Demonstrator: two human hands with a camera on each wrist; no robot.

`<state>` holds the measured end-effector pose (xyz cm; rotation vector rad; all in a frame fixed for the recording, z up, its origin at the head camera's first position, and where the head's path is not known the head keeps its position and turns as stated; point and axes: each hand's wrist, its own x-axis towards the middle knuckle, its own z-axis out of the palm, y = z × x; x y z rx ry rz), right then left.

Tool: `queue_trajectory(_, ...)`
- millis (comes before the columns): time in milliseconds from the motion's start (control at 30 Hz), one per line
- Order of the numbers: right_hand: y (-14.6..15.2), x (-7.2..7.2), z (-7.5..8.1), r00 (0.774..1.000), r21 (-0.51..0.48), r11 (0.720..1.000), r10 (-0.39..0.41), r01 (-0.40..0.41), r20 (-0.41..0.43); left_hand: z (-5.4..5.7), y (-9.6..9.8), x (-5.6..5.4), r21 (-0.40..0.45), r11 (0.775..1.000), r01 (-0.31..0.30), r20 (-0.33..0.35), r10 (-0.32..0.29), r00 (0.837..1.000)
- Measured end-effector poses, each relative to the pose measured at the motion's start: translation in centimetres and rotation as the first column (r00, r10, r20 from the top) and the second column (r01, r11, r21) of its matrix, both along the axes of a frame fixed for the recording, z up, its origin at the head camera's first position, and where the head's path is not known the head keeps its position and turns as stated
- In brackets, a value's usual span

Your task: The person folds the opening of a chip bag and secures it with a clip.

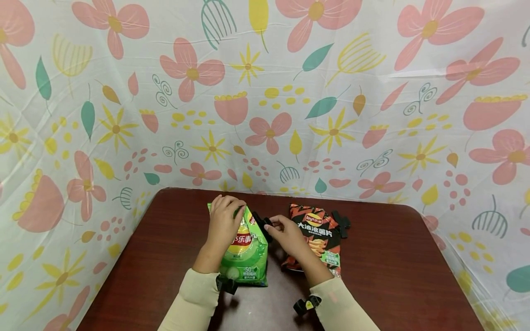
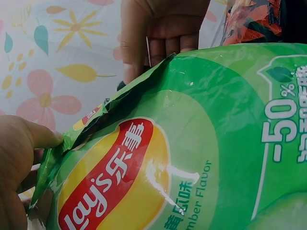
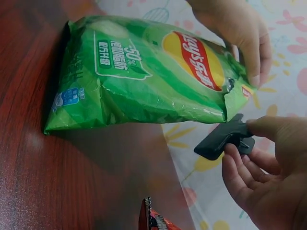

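Note:
A green Lay's potato chip bag lies on the table with its top edge folded over. My left hand pinches the folded top at one corner; in the left wrist view the thumb is on the front of the bag and the other fingers are partly hidden behind it. Between thumb and fingers, my right hand holds a black bag clip. The clip is beside the free end of the fold, and whether it touches the bag cannot be made out.
A black and red Lay's chip bag lies to the right, with black clips beside its upper right edge. The dark red wooden table meets a floral cloth backdrop behind and at both sides.

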<state>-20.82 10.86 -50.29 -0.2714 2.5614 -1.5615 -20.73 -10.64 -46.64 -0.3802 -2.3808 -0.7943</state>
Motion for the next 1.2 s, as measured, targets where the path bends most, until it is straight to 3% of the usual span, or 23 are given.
queue_trajectory(567, 0.5, 0.4, 0.5, 1.000, -0.129, 0.992, -0.008, 0.010, 0.010, 0.2, 0.1, 0.2, 0.002, 1.000, 0.000, -0.003, 0.000, 1.000)
queue_trajectory(933, 0.8, 0.7, 1.6, 0.998, -0.099, 0.993, 0.056, -0.060, -0.043, 0.2, 0.0, 0.2, -0.005, 1.000, -0.004, -0.002, 0.004, 1.000)
queue_trajectory(1200, 0.9, 0.7, 1.8, 0.996, -0.086, 0.994, 0.054, -0.060, -0.064, 0.1, 0.0, 0.2, 0.001, 1.000, -0.005, -0.005, 0.005, 1.000)
